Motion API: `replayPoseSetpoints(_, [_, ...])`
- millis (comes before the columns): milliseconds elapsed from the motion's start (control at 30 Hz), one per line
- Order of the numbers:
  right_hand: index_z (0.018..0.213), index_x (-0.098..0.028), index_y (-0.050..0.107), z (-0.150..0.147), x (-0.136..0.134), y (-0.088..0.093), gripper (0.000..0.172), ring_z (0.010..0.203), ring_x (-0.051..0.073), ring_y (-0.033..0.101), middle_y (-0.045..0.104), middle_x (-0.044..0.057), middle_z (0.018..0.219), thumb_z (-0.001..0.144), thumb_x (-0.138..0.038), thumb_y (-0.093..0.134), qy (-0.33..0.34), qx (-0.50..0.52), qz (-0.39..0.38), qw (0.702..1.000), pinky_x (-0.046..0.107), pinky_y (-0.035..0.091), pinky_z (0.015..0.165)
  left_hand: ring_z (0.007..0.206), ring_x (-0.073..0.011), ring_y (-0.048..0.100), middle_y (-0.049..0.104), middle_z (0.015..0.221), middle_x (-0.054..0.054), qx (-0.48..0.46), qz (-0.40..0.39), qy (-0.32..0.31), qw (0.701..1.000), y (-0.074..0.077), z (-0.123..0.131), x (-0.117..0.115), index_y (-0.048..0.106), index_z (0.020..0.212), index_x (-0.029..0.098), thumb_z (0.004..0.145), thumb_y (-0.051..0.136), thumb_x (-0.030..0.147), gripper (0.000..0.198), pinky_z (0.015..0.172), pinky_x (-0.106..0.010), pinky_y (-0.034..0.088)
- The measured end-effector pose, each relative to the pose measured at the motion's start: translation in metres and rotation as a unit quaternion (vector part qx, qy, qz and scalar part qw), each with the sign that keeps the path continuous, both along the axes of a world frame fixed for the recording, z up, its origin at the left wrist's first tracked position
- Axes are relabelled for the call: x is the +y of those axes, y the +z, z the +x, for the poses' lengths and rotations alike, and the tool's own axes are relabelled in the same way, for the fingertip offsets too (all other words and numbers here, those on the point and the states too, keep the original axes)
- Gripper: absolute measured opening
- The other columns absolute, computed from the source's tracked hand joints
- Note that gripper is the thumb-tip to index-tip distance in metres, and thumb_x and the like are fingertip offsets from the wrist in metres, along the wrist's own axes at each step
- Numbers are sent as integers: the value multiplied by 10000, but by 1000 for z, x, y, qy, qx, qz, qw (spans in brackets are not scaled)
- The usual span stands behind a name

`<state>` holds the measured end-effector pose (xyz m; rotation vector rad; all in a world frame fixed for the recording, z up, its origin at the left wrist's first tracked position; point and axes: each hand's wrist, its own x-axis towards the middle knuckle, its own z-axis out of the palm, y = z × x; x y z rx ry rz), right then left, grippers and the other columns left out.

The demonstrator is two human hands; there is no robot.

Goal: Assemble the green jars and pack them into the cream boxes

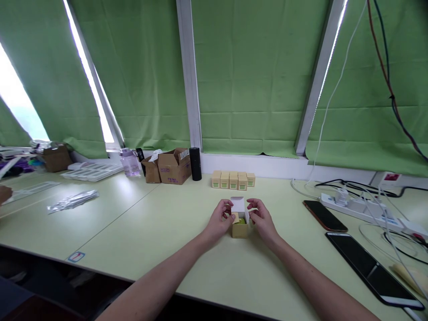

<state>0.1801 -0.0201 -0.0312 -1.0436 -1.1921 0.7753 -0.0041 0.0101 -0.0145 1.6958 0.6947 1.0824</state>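
Observation:
A small tan cardboard box point(240, 232) stands on the table in front of me with its lid raised, showing the white inside. Something yellow-green shows in its opening, too small to make out. My left hand point(219, 219) pinches the box's left side, its thumb over a small tan flap. On the right, my right hand point(263, 220) has its thumb and fingers curled at the white side flap. Beyond both hands, several similar closed boxes point(224, 180) with green-marked labels stand in rows.
Phones point(325, 216) and a white power strip point(361, 209) with cables lie to the right. At the back are an open carton point(174, 167), a black cylinder point(195, 164) and a purple bottle point(129, 162). Silvery packets point(73, 200) lie left; another person's hand point(4, 194) shows at the left edge.

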Motion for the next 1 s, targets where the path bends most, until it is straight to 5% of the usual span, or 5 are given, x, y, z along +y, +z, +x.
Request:
replayPoseSetpoints(533, [1180, -253, 534, -7, -4, 1, 458, 730, 164, 578, 554, 10, 989, 776, -431, 657, 12, -30, -31, 999, 331, 496, 716, 881, -178, 560, 606, 916, -21, 1, -6, 10, 1000, 0, 2, 0, 477, 1082, 228, 825, 700, 333, 356, 781, -299, 388])
replayPoseSetpoints(1000, [1193, -255, 540, -7, -4, -2, 433, 720, 166, 575, 561, 27, 1016, 792, -369, 657, 10, -63, -25, 998, 331, 510, 680, 856, -153, 570, 653, 951, -12, -2, 2, 14, 1000, 2, 2, -4, 384, 1124, 244, 840, 662, 244, 398, 794, -303, 393])
